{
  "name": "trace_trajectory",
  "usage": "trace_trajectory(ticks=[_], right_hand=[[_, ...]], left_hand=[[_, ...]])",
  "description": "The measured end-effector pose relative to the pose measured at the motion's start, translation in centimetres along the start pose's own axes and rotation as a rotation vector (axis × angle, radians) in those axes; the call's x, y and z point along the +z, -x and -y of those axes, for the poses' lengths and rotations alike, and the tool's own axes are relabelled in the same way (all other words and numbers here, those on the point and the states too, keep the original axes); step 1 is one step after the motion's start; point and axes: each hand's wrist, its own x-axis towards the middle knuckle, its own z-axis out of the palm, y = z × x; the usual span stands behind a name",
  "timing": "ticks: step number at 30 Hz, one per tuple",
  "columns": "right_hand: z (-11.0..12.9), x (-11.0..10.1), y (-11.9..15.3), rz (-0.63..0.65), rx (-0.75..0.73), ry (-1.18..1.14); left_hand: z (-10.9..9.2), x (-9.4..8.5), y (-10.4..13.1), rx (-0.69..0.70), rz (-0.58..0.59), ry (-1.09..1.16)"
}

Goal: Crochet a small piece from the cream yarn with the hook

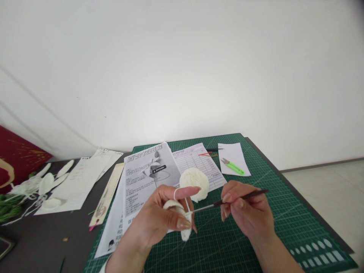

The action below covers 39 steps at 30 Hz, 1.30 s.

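My left hand (162,216) pinches a small white crocheted piece (185,232), with white yarn looped over its raised index finger. My right hand (250,212) is closed around the dark handle of a crochet hook (257,193). The metal shaft points left, and its tip meets the yarn at the top edge of the crocheted piece. Just behind my left hand sits a ball of white yarn (195,182), resting partly on printed sheets.
A green cutting mat (224,242) lies under printed papers (136,189). Green-handled snips (234,167) rest on white paper (244,151) at the back right. White crocheted petals (47,184), green yarn (10,208) and a bookmark-like strip (109,193) lie to the left.
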Motion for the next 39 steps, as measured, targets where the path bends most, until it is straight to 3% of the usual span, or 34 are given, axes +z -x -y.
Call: trace_trajectory(ticks=[5, 9, 11, 16, 21, 36, 39], right_hand=[[-0.6, 0.3, -0.6, -0.115, 0.214, -0.154], [-1.5, 0.4, -1.1, -0.235, 0.411, -0.288], [-1.8, 0.6, -1.2, -0.281, 0.444, -0.321], [-2.2, 1.3, -1.0, -0.325, 0.334, -0.254], [-2.7, 1.9, -1.0, -0.36, 0.271, -0.179], [-3.7, 2.0, -1.0, -0.259, 0.306, -0.002], [-3.8, 1.8, -1.1, -0.273, 0.321, 0.006]], left_hand=[[-0.1, -0.1, 0.1, -0.02, -0.009, -0.142], [-0.1, 0.4, -0.3, 0.155, -0.111, -0.476], [0.3, 0.8, -0.7, 0.246, -0.186, -0.518], [1.9, 1.3, -1.6, 0.165, -0.324, -0.29], [2.9, 1.2, -2.1, 0.123, -0.332, -0.148], [3.2, 1.6, -2.2, 0.154, -0.365, -0.343], [2.6, 1.2, -2.2, 0.115, -0.302, -0.399]])
